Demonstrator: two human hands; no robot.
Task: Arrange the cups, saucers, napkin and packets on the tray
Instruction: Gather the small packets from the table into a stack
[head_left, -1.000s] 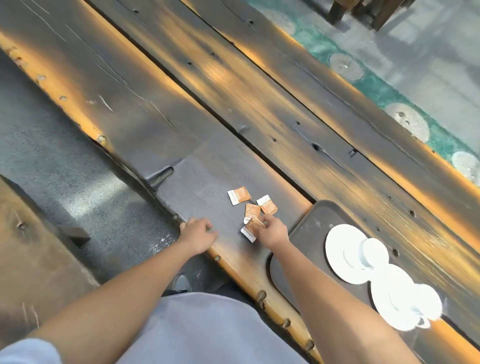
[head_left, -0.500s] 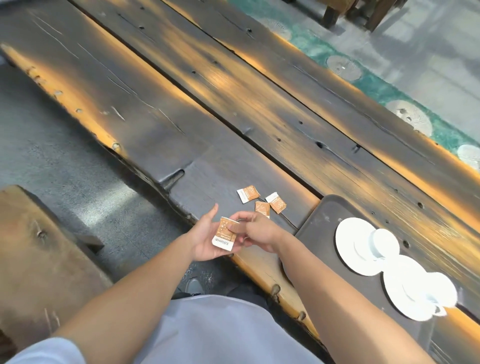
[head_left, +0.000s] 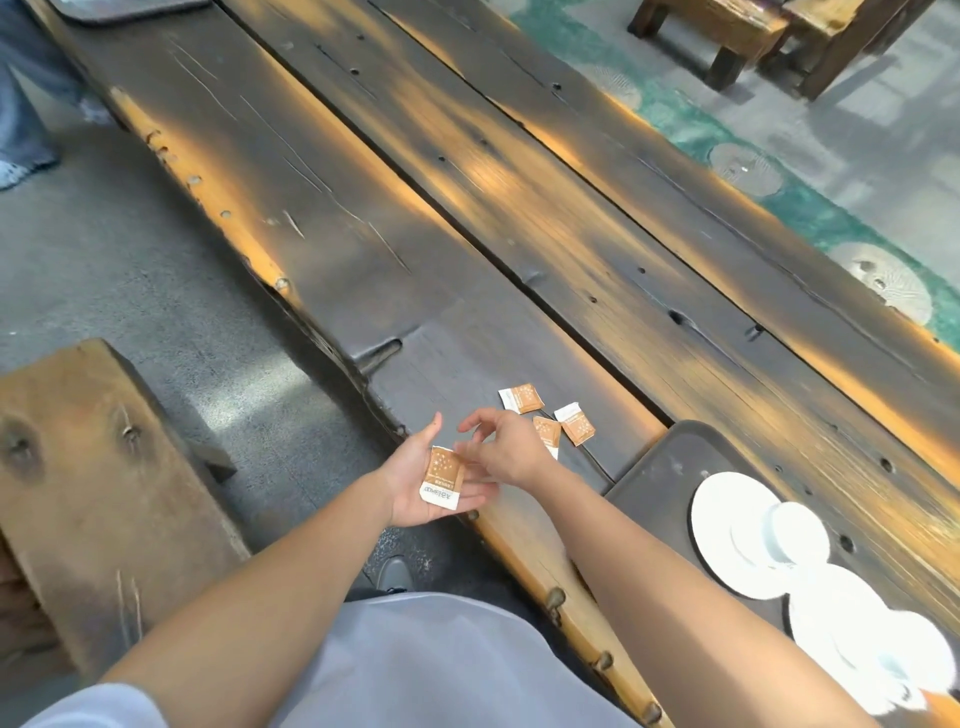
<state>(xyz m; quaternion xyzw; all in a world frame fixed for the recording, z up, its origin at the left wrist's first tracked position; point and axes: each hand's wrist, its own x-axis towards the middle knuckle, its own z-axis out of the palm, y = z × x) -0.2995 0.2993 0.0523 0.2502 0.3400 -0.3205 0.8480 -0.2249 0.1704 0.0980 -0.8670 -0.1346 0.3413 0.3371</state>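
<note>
Count from my feed: four packets, two cups, two saucers, one tray, two hands.

I count four orange-and-white packets: one packet in the palm (head_left: 442, 476), a far packet (head_left: 521, 398) on the table (head_left: 519, 208), a middle packet (head_left: 548, 432) partly behind the right hand (head_left: 506, 448), and a right-side packet (head_left: 576, 424). One dark tray (head_left: 655, 483) carries two white saucers, the nearer-left saucer (head_left: 719, 519) and the lower-right saucer (head_left: 826, 603), each with one white cup: the first cup (head_left: 792, 532) and the second cup (head_left: 906, 657), both washed out by glare. Two hands are in view, the left hand (head_left: 421, 480) being the other. I see no napkin to count.
</note>
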